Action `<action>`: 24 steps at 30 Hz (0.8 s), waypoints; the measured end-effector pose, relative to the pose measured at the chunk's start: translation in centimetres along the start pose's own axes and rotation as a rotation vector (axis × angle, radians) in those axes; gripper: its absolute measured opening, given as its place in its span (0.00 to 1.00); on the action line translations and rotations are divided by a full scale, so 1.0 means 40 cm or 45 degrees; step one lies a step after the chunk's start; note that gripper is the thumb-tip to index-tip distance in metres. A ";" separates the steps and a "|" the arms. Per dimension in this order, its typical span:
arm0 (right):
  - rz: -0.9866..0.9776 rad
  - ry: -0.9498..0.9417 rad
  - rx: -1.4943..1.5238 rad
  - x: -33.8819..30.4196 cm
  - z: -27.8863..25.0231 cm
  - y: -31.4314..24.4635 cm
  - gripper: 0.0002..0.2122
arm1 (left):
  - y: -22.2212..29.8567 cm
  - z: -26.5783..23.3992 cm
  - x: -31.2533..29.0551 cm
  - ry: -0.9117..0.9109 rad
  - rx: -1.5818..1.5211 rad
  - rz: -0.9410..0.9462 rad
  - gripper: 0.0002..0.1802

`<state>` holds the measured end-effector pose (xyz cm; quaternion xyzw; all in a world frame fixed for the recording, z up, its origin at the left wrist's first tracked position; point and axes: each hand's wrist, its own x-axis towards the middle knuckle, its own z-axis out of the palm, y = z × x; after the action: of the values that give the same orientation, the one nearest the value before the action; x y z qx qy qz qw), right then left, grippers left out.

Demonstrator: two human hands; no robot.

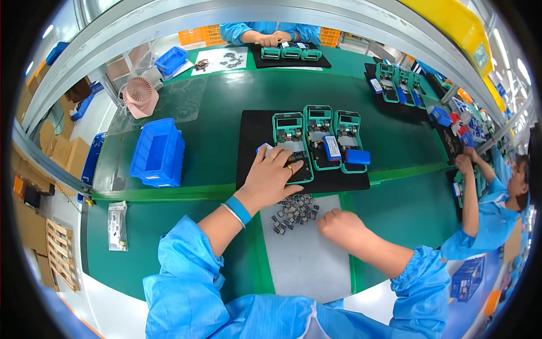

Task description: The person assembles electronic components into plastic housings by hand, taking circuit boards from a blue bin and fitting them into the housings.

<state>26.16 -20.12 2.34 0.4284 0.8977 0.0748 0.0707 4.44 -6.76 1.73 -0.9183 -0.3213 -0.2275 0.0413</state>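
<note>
Three green device housings (320,138) lie side by side on a black mat (257,121) in front of me. My left hand (270,174) rests spread over the left housing (289,131). Its fingertips touch that housing and a blue-and-white battery pack (261,148) at its left side, mostly hidden. Blue battery packs also lie on the middle housing (332,148) and the right one (358,157). My right hand (340,225) is closed above a grey sheet (307,265), beside a heap of small dark-and-silver parts (296,212). Whatever its fingers hold is hidden.
A blue bin (158,152) stands left of the mat, with a pink fan (140,97) behind it. A clear bag (117,226) lies at the near left. Across the green table (220,96), a co-worker's hands (272,39) rest near more housings. Another person (485,198) works at right.
</note>
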 end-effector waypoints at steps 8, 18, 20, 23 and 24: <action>0.121 0.657 0.543 0.139 -0.106 0.107 0.03 | -0.067 -0.059 -0.067 -0.068 0.012 -0.014 0.26; 0.103 0.910 0.148 0.423 0.001 0.176 0.04 | -0.044 -0.008 -0.102 0.185 -0.169 -0.156 0.24; 0.089 0.853 0.075 0.437 0.002 0.185 0.04 | -0.053 -0.014 -0.099 0.186 -0.177 -0.149 0.23; 0.070 0.776 0.008 0.447 -0.005 0.185 0.04 | -0.053 -0.017 -0.102 0.180 -0.210 -0.159 0.23; 0.057 0.744 0.005 0.451 -0.008 0.184 0.03 | -0.055 -0.017 -0.103 0.178 -0.212 -0.156 0.22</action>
<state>20.46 -1.50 2.96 0.4085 0.8705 0.1947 -0.1933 0.00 -7.55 0.33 -0.8790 -0.3533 -0.3191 -0.0266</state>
